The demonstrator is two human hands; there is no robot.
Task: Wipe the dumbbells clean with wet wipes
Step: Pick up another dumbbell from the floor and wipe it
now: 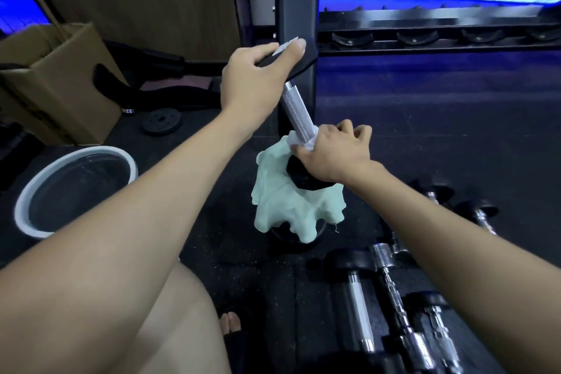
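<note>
Dumbbell (299,114): stood on end at mid-scene on the dark rubber floor (425,130), tilted so its top leaned to the left and far; knurled silver handle bare between the two hands, lower black head partly covered.
Upper head: black, hexagonal, carried a pale label; gripped from above.
Left hand (255,79): fingers and thumb curled over the upper head, clamped on it (thumb lay across the label).
Wipe cloth (291,197): pale green, bunched round the lower end of the handle, draped down over the lower head to just above the floor; a loose thread showed at its right hem.
Right hand (334,152): fingers curled together round the cloth where it wrapped the handle's lower end, pinching it against the metal.
Other dumbbells (391,291): several lay flat on the floor, near and right of the cloth, chrome handles and black heads, close together.
Basin (76,188): white-rimmed, round, on the floor at left; contents could not be told.
Cardboard box (57,79): open, far left.
Weight plate (162,121): small, black, flat on the floor between box and dumbbell.
Rack (425,36): dark, far right, with empty cradles; its upright post stood directly behind the dumbbell.
</note>
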